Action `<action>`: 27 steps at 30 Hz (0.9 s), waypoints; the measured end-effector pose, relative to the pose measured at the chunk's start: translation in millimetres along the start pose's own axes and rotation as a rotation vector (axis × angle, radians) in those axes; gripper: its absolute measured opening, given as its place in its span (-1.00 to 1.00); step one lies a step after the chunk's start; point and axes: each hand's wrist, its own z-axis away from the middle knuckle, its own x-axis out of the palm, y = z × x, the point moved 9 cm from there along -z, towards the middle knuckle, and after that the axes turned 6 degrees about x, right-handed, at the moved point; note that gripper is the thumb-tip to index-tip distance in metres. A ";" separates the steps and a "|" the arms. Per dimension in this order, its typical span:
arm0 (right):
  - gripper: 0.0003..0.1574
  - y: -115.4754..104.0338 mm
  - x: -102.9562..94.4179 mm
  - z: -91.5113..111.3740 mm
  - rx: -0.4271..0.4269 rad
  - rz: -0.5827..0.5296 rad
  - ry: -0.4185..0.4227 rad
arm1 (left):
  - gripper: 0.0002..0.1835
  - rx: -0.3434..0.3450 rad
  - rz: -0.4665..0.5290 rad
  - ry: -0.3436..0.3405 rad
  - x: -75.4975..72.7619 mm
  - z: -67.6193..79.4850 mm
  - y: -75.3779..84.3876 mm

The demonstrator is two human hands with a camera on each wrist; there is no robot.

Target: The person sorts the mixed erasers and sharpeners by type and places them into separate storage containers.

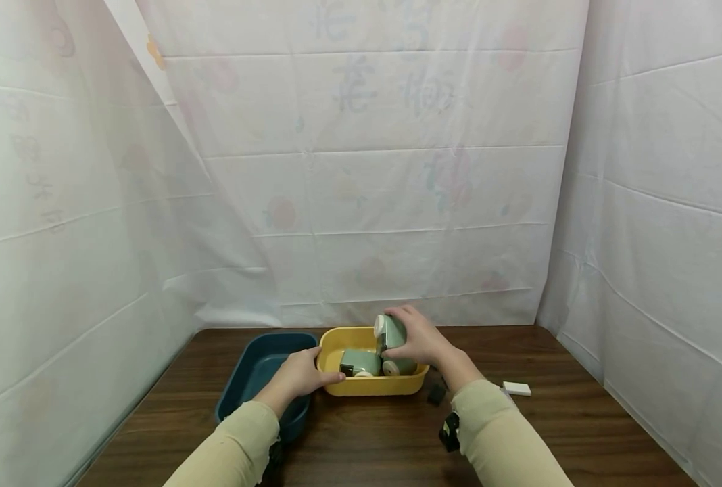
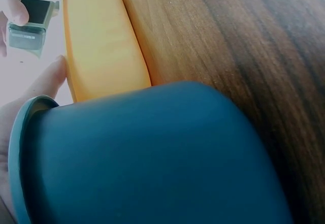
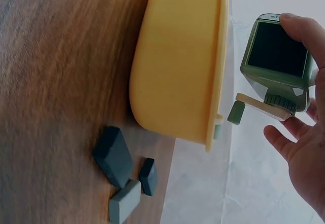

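My right hand point(image 1: 420, 341) holds a green hand-crank pencil sharpener point(image 3: 277, 56) above the right part of a yellow basket point(image 1: 373, 386). Its dark window and the crank with a green knob show in the right wrist view. Inside the basket lie another green sharpener point(image 1: 361, 360) and a further green one point(image 1: 402, 367) partly under the raised one. My left hand point(image 1: 297, 375) rests at the basket's near left corner, the thumb along the front rim and the fingers at the left rim. Its forearm crosses over a dark blue basket point(image 1: 239, 379).
On the brown table point(image 1: 373, 439), right of the yellow basket, lie a dark block point(image 3: 112, 155), a smaller dark block point(image 3: 148, 176) and a pale block point(image 3: 125, 202). White sheets point(image 1: 361, 203) hang behind and at both sides.
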 end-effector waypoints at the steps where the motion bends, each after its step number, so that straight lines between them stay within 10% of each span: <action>1: 0.05 -0.6 1.9 0.0 -0.004 -0.001 -0.002 | 0.05 0.000 0.000 -0.001 -0.1 0.1 0.1; 27: 0.09 1.8 30.4 3.2 0.009 -0.002 -0.065 | 0.02 -0.008 0.010 -0.006 0.1 1.6 2.6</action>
